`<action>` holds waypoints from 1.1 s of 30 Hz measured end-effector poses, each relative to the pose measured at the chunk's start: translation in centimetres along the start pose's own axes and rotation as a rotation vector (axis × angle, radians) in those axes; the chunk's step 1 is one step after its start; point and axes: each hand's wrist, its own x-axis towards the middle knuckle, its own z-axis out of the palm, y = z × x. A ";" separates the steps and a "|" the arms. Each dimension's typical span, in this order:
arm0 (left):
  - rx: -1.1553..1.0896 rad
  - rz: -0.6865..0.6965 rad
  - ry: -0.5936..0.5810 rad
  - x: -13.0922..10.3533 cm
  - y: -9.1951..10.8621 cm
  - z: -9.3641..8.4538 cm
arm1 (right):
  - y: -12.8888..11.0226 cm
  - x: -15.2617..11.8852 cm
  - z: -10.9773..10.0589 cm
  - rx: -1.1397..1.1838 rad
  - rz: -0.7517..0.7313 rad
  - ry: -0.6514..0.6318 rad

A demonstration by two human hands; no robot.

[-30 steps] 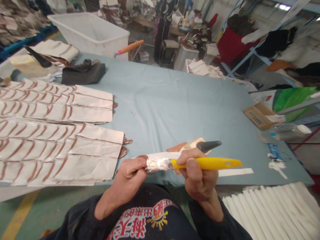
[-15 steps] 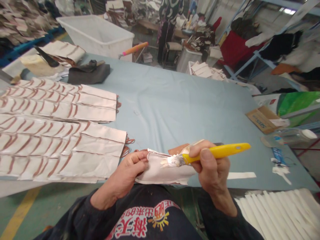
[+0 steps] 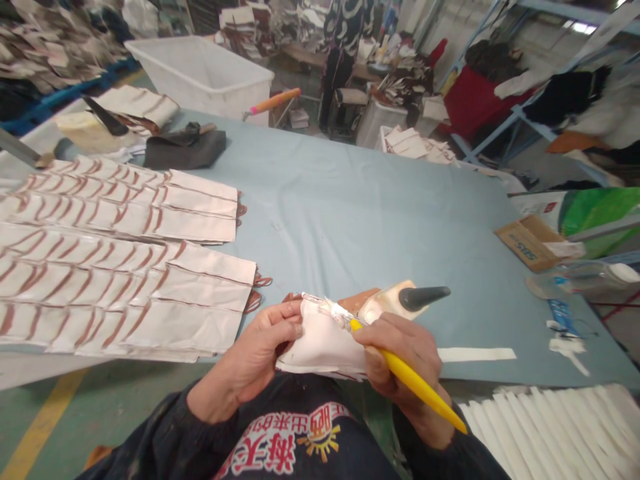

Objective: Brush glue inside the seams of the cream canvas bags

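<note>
A pale fabric piece [image 3: 325,340] with a stitched edge lies at the table's near edge. My left hand [image 3: 265,343] is closed on its left end, thumb on top. In my right hand [image 3: 407,357] is a yellow-handled brush [image 3: 420,387], its handle slanting down to the right. White paste coats the bristles, which touch the fabric's upper edge. Just beyond my right hand stands an off-white container [image 3: 385,303] with a black handle sticking out. Partly behind the fabric lies a brown strip [image 3: 356,298].
Overlapping rows of pale pieces with brown edges [image 3: 200,280] cover the left side of the blue-grey table [image 3: 320,200]. A white strip [image 3: 477,355] lies right of my hand. Farther right are a cardboard box [image 3: 527,243] and a clear bottle [image 3: 590,273]. A person [image 3: 340,60] stands beyond the table.
The brush has swung from pointing right to slanting down toward me. Its bristles have moved from the fabric's middle to its upper edge. The container with the black handle now shows more.
</note>
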 end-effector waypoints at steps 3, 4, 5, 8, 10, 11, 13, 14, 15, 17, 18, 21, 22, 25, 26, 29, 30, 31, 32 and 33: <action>0.014 -0.001 0.026 -0.1 0.1 -0.1 | -0.6 -0.3 -0.8 -0.015 -0.034 -0.015; 0.020 0.001 0.036 -0.2 0.1 0.0 | -0.7 -0.5 -0.8 -0.031 -0.030 0.025; 0.026 0.003 0.045 -0.3 0.2 0.1 | -0.7 -0.8 -0.6 -0.060 -0.009 0.085; 0.046 -0.001 0.046 -0.7 0.7 0.6 | 0.0 -1.6 0.9 -0.177 0.114 0.256; 0.060 0.001 0.017 -1.0 1.0 1.0 | 0.5 -1.8 2.2 -0.208 0.201 0.257; 0.068 0.007 0.003 -1.2 1.1 1.2 | 0.7 -1.7 2.8 -0.210 0.230 0.238; 0.100 0.023 -0.016 -1.3 1.4 1.3 | 0.6 -1.4 3.4 -0.210 0.255 0.206; 0.126 0.029 -0.024 -1.4 1.5 1.3 | 0.4 -1.2 3.5 -0.210 0.254 0.206; 0.161 0.042 -0.030 -1.4 1.6 1.0 | 0.2 -1.0 3.3 -0.213 0.257 0.217; 0.258 0.104 -0.018 -1.4 1.5 0.2 | -0.1 -0.6 2.6 -0.218 0.301 0.253; 0.331 0.154 -0.006 -1.4 1.5 -0.4 | -0.2 -0.4 2.1 -0.214 0.345 0.266; 0.603 0.286 -0.035 -1.5 0.9 -2.4 | 0.1 0.1 0.8 -0.180 0.493 0.290; 0.677 0.292 -0.077 -1.6 0.6 -2.9 | 0.3 0.2 0.6 -0.164 0.530 0.306; 0.805 0.257 -0.190 -1.9 -0.3 -3.6 | 1.4 0.1 0.8 -0.105 0.593 0.354; 0.841 0.257 -0.202 -2.1 -0.6 -3.4 | 1.9 0.0 1.1 -0.084 0.605 0.353; 0.942 0.319 -0.227 -2.6 -1.2 -2.6 | 2.9 -0.5 1.9 -0.072 0.624 0.318; 0.963 0.343 -0.241 -2.7 -1.3 -2.4 | 2.9 -0.7 1.9 -0.083 0.622 0.328; 0.980 0.364 -0.255 -2.9 -1.4 -2.1 | 2.7 -0.8 1.9 -0.099 0.620 0.370; 0.998 0.385 -0.265 -3.0 -1.4 -2.0 | 2.3 -0.9 1.6 -0.106 0.617 0.429; 1.020 0.410 -0.268 -3.1 -1.4 -1.9 | 1.6 -1.0 1.3 -0.091 0.607 0.493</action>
